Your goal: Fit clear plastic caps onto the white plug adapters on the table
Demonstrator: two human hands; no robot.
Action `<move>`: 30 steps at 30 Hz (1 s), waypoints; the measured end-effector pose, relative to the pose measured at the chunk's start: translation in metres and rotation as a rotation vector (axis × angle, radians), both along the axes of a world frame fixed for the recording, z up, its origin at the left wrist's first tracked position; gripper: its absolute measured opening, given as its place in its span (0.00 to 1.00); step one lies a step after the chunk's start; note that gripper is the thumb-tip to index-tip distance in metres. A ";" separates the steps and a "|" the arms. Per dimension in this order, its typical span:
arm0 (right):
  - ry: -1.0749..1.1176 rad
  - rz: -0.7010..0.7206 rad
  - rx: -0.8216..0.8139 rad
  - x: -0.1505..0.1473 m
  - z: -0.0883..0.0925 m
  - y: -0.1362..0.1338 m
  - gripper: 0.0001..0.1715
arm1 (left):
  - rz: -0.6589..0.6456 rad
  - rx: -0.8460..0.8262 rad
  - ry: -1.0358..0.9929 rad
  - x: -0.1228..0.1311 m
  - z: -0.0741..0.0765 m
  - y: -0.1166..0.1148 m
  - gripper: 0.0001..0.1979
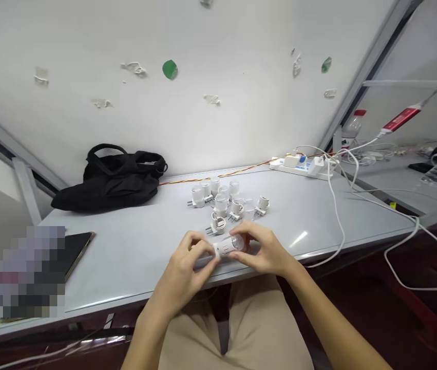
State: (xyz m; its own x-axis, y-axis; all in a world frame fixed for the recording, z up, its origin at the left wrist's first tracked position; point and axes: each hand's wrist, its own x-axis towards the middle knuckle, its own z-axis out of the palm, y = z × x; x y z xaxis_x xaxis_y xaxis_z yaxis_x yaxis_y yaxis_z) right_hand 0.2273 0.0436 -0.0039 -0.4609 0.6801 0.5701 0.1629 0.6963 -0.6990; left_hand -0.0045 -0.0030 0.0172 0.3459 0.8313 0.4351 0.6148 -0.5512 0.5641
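Note:
Over the table's front edge, a small white plug-in unit with a clear domed cover (226, 246) lies on its side between my hands. My left hand (187, 272) pinches its white end with thumb and fingers. On the other side, my right hand (260, 249) has thumb and fingers closed round the clear cover. Just beyond sits a similar white unit without a cover (218, 224), its prongs pointing left. Several more plug-in units (198, 196), some with clear covers, stand in a loose group behind it. A loose-looking clear cover (248, 208) is among them.
A black bag (118, 180) lies at the back left of the grey table (133, 252). A power strip (299, 165) with white cables (336, 216) is at the back right. A dark flat device (77, 246) lies at left, partly blurred out. A bottle (353, 128) stands beyond the right frame.

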 end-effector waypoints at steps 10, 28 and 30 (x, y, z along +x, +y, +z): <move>0.045 -0.047 0.038 0.004 0.000 0.001 0.16 | 0.019 -0.107 -0.211 0.002 -0.018 0.002 0.02; -0.397 -0.716 0.161 -0.010 -0.003 0.004 0.23 | 0.378 -0.039 -0.036 -0.002 -0.020 0.009 0.14; -0.361 -0.726 0.187 -0.014 0.008 0.009 0.20 | 0.362 -0.050 0.032 -0.003 -0.020 0.009 0.17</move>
